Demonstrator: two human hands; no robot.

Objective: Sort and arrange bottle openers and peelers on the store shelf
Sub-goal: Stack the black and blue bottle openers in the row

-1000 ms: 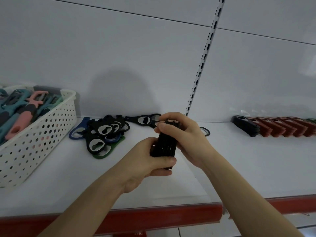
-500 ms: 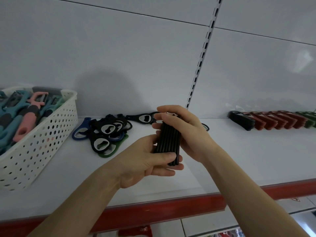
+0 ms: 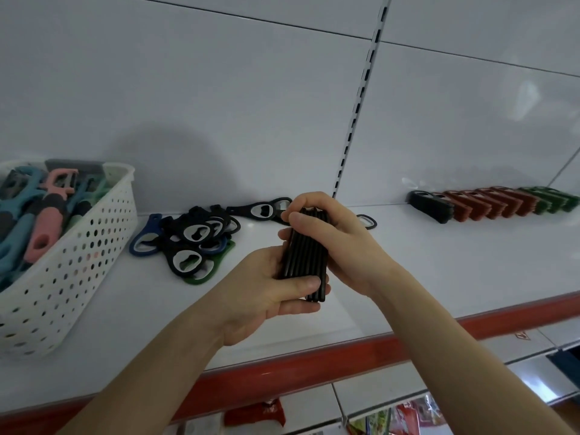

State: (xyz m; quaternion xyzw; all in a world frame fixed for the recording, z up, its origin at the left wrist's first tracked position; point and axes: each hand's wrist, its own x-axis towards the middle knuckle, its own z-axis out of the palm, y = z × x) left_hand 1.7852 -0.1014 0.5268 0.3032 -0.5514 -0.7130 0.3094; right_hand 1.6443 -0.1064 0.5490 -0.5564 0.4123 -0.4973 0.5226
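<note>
Since one second ago, the stack of black bottle openers (image 3: pixel 303 255) has come more fully into view between the hands, with its long edges now exposed, and the right hand (image 3: pixel 339 243) has shifted toward the stack's upper end. Compared with half a second ago the position is nearly unchanged.

Left-hand fingers (image 3: pixel 301 282): the thumb lies across the lower end of the stack and the remaining fingers curl beneath it, clamped on the stack. Right-hand fingers (image 3: pixel 306 219): curled over the top end and the 3 o'clock side of the stack, also clamped on it. The left hand (image 3: pixel 263 290) supports the stack from 7 o'clock; the right hand closes on it from 2 o'clock. The stack stands nearly upright, held above the shelf (image 3: pixel 439 277) and not touching it.

At 10 o'clock from the stack, a loose pile of bottle openers (image 3: pixel 194 240) lies on the shelf: mostly black, with one blue and one green piece at the edges. A single black opener (image 3: pixel 263 210) lies flat just behind the pile, near the back panel. Part of another opener ring (image 3: pixel 367 221) shows at 3 o'clock, behind the right hand.

At 9 o'clock, well apart, a white perforated basket (image 3: pixel 78 262) holds peelers (image 3: pixel 44 221) in blue, pink and grey.

At 2 o'clock, well apart, a row of arranged openers (image 3: pixel 489 202) stands on edge along the back of the shelf: black first, then red-brown, then green.

A red strip (image 3: pixel 314 359) runs along the shelf's front edge. A slotted upright rail (image 3: pixel 361 98) rises at 12 o'clock.
</note>
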